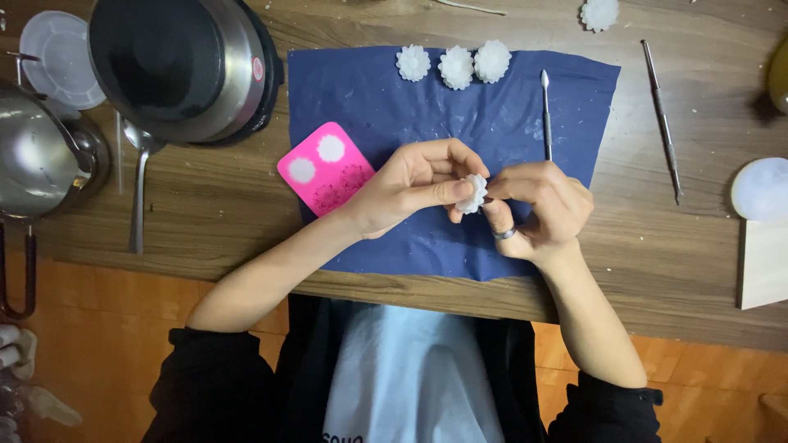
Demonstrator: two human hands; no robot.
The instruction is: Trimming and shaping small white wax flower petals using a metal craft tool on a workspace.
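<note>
Closest to the person, both hands meet over the near half of the blue mat (pixel 394 123). The left hand (pixel 406 189) and the right hand (pixel 542 209) each pinch the same small white flower-shaped piece (pixel 472 194). It sits right between the two sets of fingertips, held just above the mat. The left thumb lies along its near edge, and the right hand, with a ring on one finger, closes on it from the other side. Neither hand is nearer than the other. The piece is round and flat, so it has no long axis to speak of, and it seems to stand on edge between the fingers.

Just beyond the left hand lies a pink mould (pixel 326 166), two of its cavities filled white. Beyond the right hand a thin white-tipped tool (pixel 546 115) lies pointing away from the person.

Farther off, at the mat's far edge, three white flower pieces (pixel 453 64) sit in a row. Well off to the right a long metal tool (pixel 662 123) lies on the wooden table (pixel 673 262).
</note>
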